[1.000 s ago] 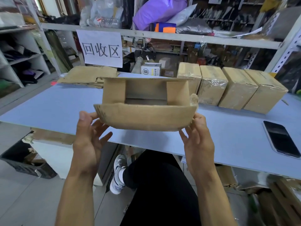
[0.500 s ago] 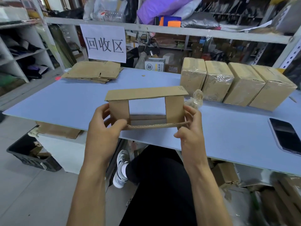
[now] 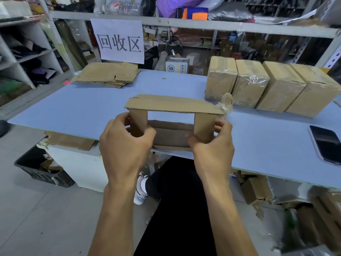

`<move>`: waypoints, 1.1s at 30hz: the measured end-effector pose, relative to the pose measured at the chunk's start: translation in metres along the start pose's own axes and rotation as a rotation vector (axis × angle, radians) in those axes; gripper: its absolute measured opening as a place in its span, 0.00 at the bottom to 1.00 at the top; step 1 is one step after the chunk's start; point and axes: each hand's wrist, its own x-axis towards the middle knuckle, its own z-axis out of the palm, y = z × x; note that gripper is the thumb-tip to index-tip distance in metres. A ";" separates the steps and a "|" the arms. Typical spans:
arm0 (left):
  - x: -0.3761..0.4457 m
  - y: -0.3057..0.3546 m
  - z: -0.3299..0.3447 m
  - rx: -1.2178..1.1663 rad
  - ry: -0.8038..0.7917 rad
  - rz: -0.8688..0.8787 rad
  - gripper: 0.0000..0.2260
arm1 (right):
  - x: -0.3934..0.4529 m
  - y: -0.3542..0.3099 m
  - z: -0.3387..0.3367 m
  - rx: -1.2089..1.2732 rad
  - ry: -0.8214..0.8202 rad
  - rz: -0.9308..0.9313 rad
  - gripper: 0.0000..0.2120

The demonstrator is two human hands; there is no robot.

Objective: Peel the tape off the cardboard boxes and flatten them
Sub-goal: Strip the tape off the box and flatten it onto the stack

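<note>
I hold an opened cardboard box [image 3: 171, 104] above the near edge of the blue table [image 3: 88, 108]. Both its ends are open, so I see the table through it. My left hand [image 3: 125, 145] pinches its left side flap and my right hand [image 3: 212, 145] pinches its right side flap. A crumpled wad of clear tape [image 3: 226, 103] clings to the box's top right corner. Several taped boxes [image 3: 249, 85] stand in a row at the back right. A stack of flattened boxes [image 3: 108, 74] lies at the back left.
A black phone [image 3: 324, 143] lies near the table's right edge. A white paper sign [image 3: 119, 40] hangs from the shelf behind the flat stack. A dark crate [image 3: 42, 169] with scraps sits on the floor at left. Loose cardboard lies under the table at right.
The box has been turned so I now look straight through its open ends, and it has come lower and nearer. Both hands shifted from cupping its underside to pinching its side flaps.
</note>
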 end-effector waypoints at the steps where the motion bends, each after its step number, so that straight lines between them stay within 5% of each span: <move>1: 0.000 0.001 -0.003 -0.038 -0.019 0.014 0.13 | 0.001 0.001 -0.002 -0.039 0.004 -0.002 0.24; 6: 0.009 -0.011 -0.012 -0.163 -0.130 -0.035 0.21 | 0.005 -0.001 -0.015 0.093 -0.086 0.030 0.15; 16: 0.023 -0.038 -0.017 -0.324 -0.297 -0.101 0.34 | 0.005 0.010 -0.008 0.148 -0.160 -0.057 0.23; 19: 0.024 -0.047 -0.010 -0.552 -0.286 -0.210 0.27 | 0.006 0.017 -0.012 0.065 -0.213 -0.099 0.26; 23: 0.020 -0.065 0.007 -0.806 -0.143 -0.542 0.03 | 0.010 0.033 -0.013 -0.073 -0.363 -0.061 0.16; 26: 0.017 -0.090 0.021 -0.633 -0.154 -0.656 0.13 | 0.009 0.052 0.000 -0.323 -0.441 -0.080 0.11; 30: 0.016 -0.092 0.029 -0.142 -0.166 -0.422 0.23 | 0.010 0.051 0.014 -0.316 -0.454 -0.136 0.11; 33: 0.041 -0.092 0.024 -0.027 -0.131 -0.303 0.26 | 0.018 0.044 0.023 -0.234 -0.468 -0.183 0.11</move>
